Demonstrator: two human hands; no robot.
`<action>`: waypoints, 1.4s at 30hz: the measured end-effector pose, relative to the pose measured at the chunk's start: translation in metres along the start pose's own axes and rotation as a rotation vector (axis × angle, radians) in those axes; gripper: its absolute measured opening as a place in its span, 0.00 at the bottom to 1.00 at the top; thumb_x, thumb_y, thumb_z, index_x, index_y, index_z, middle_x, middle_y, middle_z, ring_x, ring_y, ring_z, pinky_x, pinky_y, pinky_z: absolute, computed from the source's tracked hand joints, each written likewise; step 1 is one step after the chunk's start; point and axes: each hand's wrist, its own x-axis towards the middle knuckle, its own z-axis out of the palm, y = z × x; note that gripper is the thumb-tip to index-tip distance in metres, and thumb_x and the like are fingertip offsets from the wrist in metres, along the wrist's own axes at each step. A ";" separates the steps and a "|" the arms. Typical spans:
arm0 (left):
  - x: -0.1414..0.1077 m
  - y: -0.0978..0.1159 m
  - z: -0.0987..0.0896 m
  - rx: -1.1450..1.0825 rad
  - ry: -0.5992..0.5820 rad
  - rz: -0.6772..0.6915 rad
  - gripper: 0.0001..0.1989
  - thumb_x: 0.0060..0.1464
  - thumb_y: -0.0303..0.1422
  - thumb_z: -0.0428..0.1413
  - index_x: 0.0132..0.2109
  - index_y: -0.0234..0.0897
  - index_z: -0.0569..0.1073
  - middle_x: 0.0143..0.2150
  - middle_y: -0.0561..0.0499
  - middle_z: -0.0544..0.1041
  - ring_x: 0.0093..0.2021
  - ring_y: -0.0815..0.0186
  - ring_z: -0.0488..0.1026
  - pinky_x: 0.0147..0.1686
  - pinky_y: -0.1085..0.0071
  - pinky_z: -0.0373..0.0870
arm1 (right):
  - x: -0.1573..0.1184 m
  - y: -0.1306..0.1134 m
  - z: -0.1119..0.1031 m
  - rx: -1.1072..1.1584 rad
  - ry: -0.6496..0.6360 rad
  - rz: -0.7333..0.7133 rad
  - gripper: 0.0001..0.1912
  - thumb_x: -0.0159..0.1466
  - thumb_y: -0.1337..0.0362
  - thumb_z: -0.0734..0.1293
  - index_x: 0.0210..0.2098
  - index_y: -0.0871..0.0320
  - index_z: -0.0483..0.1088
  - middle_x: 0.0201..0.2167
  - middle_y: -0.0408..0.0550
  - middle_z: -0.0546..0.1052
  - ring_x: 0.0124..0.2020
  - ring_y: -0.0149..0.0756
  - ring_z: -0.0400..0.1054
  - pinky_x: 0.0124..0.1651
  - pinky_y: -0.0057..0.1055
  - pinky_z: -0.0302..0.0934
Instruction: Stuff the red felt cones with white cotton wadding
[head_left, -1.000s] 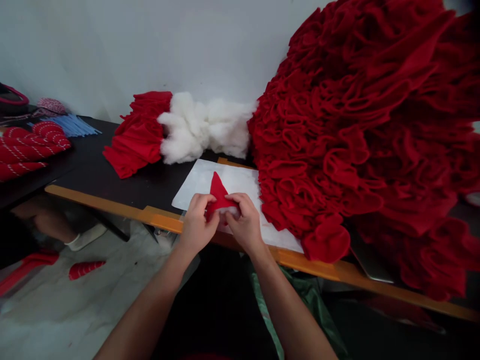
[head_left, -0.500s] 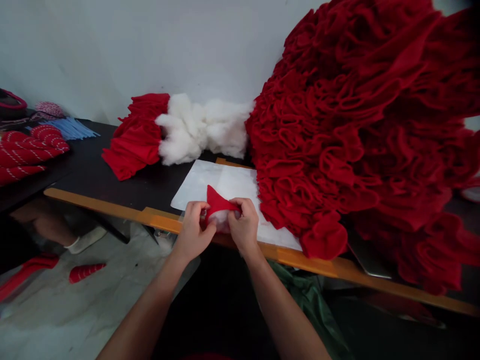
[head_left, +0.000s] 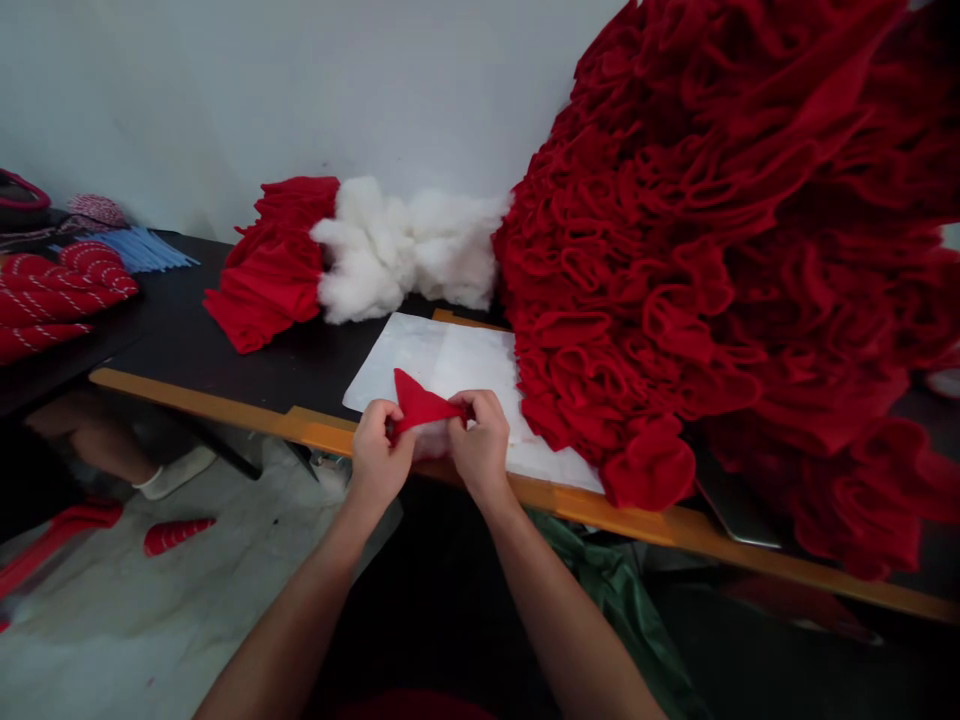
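A small pointed piece of red fabric [head_left: 420, 402] is held between my two hands near the table's front edge, its tip pointing up and away. My left hand [head_left: 382, 450] pinches its left side. On the right side, my right hand [head_left: 480, 443] grips the other end with thumb and fingers. Something whitish shows at the fabric's near side, between the hands; what it is cannot be made out. White sheets [head_left: 480, 355] lie flat on the table behind and beside the hands.
A huge heap of red fabric pieces [head_left: 637, 270] fills the right. White fluffy stuffing [head_left: 405, 245] and a red fabric stack [head_left: 274, 265] stand at the back. Striped red pieces [head_left: 60, 290] and blue strips [head_left: 142, 250] lie left. A person's leg [head_left: 97, 440] shows below.
Both hands have shifted slightly left with the red fabric. The fabric is stretched a little wider between them, and its tip is farther left.
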 end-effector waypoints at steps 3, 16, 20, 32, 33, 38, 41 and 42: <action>0.000 0.002 -0.011 -0.011 -0.061 0.017 0.10 0.44 0.25 0.51 0.37 0.37 0.63 0.36 0.50 0.65 0.36 0.66 0.66 0.32 0.71 0.66 | 0.002 -0.008 0.006 -0.045 -0.032 -0.151 0.14 0.49 0.76 0.57 0.30 0.56 0.67 0.31 0.45 0.68 0.35 0.35 0.65 0.41 0.34 0.63; 0.012 -0.006 -0.031 0.053 -0.059 0.049 0.06 0.49 0.27 0.52 0.37 0.37 0.67 0.36 0.50 0.69 0.37 0.65 0.68 0.36 0.69 0.68 | -0.021 0.000 -0.004 0.344 -0.299 0.208 0.15 0.54 0.63 0.66 0.42 0.54 0.66 0.38 0.46 0.73 0.38 0.34 0.69 0.41 0.34 0.67; 0.007 -0.004 -0.031 0.055 -0.072 0.051 0.05 0.49 0.27 0.53 0.36 0.37 0.67 0.36 0.50 0.69 0.38 0.65 0.68 0.36 0.69 0.67 | -0.015 -0.007 0.011 0.186 -0.197 0.189 0.08 0.53 0.68 0.62 0.34 0.55 0.67 0.29 0.43 0.72 0.30 0.33 0.67 0.35 0.32 0.65; -0.013 -0.015 -0.028 -0.058 0.081 -0.023 0.07 0.48 0.28 0.56 0.35 0.37 0.65 0.32 0.53 0.67 0.29 0.70 0.65 0.29 0.74 0.65 | -0.020 -0.005 0.011 0.093 -0.088 0.094 0.12 0.52 0.72 0.58 0.34 0.56 0.66 0.31 0.43 0.68 0.31 0.33 0.64 0.35 0.31 0.61; -0.012 -0.014 -0.026 0.008 0.133 0.021 0.05 0.48 0.25 0.54 0.32 0.37 0.65 0.30 0.54 0.66 0.29 0.70 0.64 0.30 0.73 0.65 | -0.022 -0.007 0.011 0.093 -0.065 0.077 0.12 0.52 0.73 0.58 0.34 0.56 0.66 0.31 0.44 0.68 0.32 0.33 0.63 0.36 0.31 0.60; -0.006 0.004 -0.022 -0.204 0.288 0.096 0.06 0.46 0.23 0.56 0.32 0.38 0.68 0.33 0.52 0.67 0.34 0.69 0.66 0.36 0.73 0.65 | -0.019 -0.013 0.009 0.324 0.049 0.188 0.08 0.54 0.69 0.61 0.34 0.56 0.65 0.29 0.41 0.68 0.30 0.31 0.62 0.34 0.29 0.59; -0.007 0.012 -0.023 -0.787 0.298 -0.148 0.13 0.45 0.35 0.61 0.39 0.39 0.70 0.37 0.51 0.69 0.38 0.68 0.68 0.39 0.72 0.67 | -0.014 -0.016 0.006 0.750 0.088 0.415 0.09 0.52 0.64 0.66 0.33 0.54 0.63 0.28 0.37 0.68 0.26 0.27 0.62 0.29 0.25 0.58; -0.007 0.013 -0.021 -0.975 0.249 -0.274 0.17 0.44 0.40 0.61 0.41 0.38 0.71 0.39 0.49 0.71 0.39 0.67 0.69 0.40 0.70 0.67 | -0.013 -0.018 0.007 0.870 0.085 0.470 0.11 0.50 0.63 0.67 0.32 0.53 0.63 0.28 0.37 0.69 0.27 0.27 0.63 0.30 0.25 0.59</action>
